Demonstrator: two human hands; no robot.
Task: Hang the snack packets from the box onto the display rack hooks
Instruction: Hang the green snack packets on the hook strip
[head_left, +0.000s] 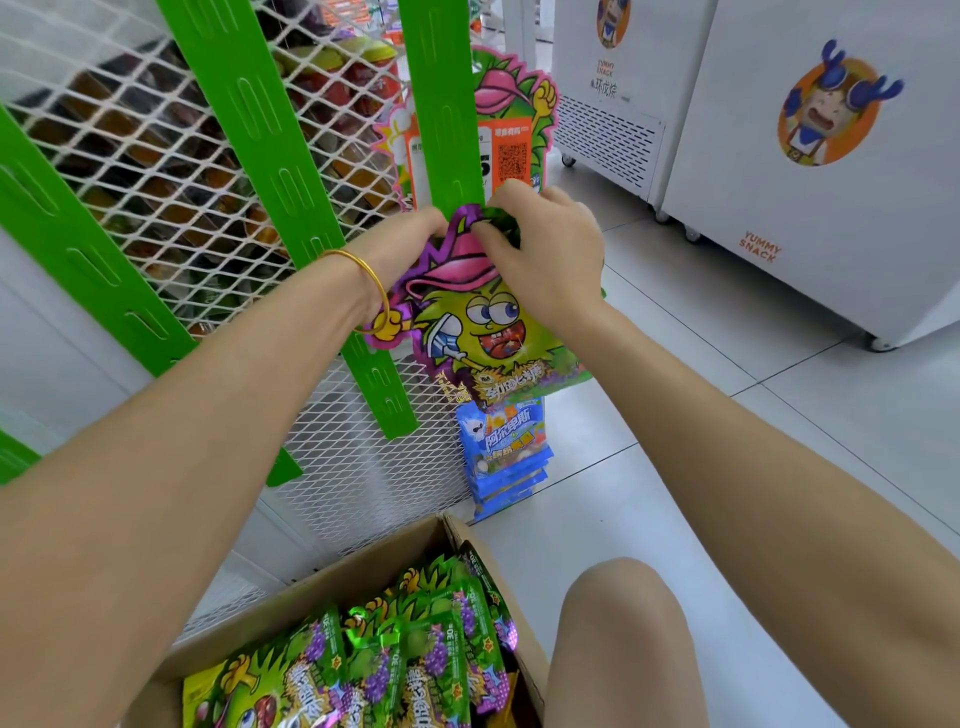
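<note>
A green and purple snack packet (488, 322) with a cartoon face hangs against the green display strip (441, 104). My left hand (405, 239), with a gold bangle at the wrist, pinches the packet's top left edge. At the top right of the packet, my right hand (545, 244) grips its upper edge right against the strip. The hook itself is hidden behind my fingers. Below, the cardboard box (363, 566) holds several more green packets (415, 649) lying flat.
Blue snack packets (504, 447) hang lower on the same strip. More green strips (249, 104) run across a white mesh rack (156, 156). White freezers (805, 156) stand to the right on the tiled floor. My bare knee (618, 644) is beside the box.
</note>
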